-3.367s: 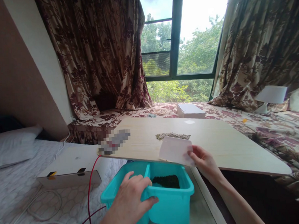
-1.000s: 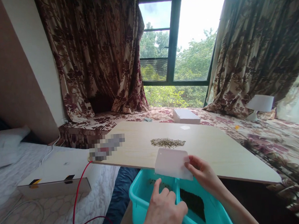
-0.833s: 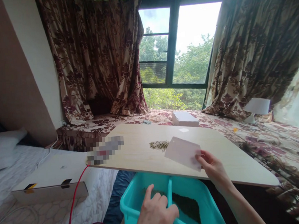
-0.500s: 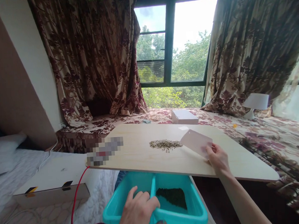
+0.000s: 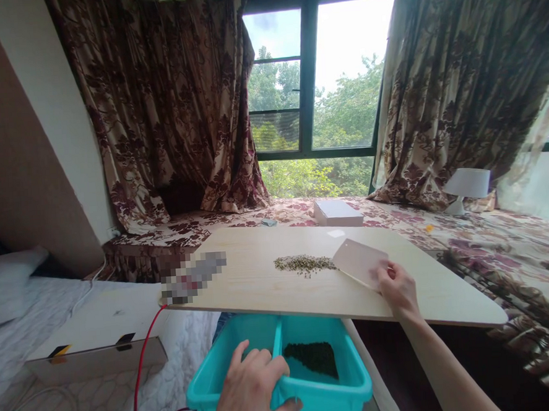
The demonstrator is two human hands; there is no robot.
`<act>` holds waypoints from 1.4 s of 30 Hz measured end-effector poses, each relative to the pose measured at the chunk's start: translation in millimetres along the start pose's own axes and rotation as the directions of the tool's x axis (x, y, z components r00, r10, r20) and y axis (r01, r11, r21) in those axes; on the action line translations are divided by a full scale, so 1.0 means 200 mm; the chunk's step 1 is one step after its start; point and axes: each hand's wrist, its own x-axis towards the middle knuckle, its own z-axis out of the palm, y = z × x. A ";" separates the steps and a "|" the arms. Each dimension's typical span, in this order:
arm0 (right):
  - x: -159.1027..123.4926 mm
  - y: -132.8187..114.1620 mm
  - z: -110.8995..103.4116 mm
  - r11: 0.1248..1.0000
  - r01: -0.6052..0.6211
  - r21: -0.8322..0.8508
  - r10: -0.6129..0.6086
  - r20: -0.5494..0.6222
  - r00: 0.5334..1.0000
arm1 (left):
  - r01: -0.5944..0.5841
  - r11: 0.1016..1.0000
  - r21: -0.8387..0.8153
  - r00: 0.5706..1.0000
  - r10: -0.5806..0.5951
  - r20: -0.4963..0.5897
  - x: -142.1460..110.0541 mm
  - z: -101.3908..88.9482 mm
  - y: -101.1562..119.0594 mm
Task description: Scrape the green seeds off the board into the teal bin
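My right hand (image 5: 395, 285) pinches a translucent plastic scraper (image 5: 358, 259) by its lower right corner. The scraper leans over the pale wooden board (image 5: 246, 288), its left corner at the right end of a small heap of greenish seeds or beans (image 5: 303, 264). Below the board's near edge is a turquoise two-compartment bin (image 5: 330, 395). My left hand (image 5: 255, 386) is wrapped over its near rim by the divider, thumb outside, and hides part of the left compartment. Dark green grains (image 5: 314, 359) lie in the right compartment.
A blurred-out object (image 5: 193, 279) lies at the board's left end, near a red cable (image 5: 142, 356). On the bed at left rests a white box (image 5: 100, 334). Behind the board are another white box (image 5: 337, 213) and a white lamp (image 5: 467, 184) on patterned cloth.
The bin's right side has shifted a little left and up in view. Both hands keep their grips, and the scraper and heap look nearly the same.
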 end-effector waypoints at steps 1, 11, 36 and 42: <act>0.00 0.00 0.00 1.000 -0.006 -0.008 0.006 0.001 1.000 | -0.005 1.000 -0.010 1.000 0.005 0.009 0.00 0.00 0.00; -0.04 -0.04 -0.01 0.995 -0.020 0.099 0.011 0.092 0.996 | 0.004 1.000 -0.003 1.000 -0.004 0.022 0.00 -0.02 0.04; -0.02 0.00 0.00 0.984 -0.044 0.171 0.047 -0.012 0.999 | -0.040 0.999 -0.026 0.993 0.043 0.112 0.03 -0.07 0.11; -0.03 -0.02 -0.01 0.985 -0.020 0.169 0.019 0.007 1.000 | -0.042 0.998 -0.035 0.992 0.046 0.117 0.02 -0.06 0.10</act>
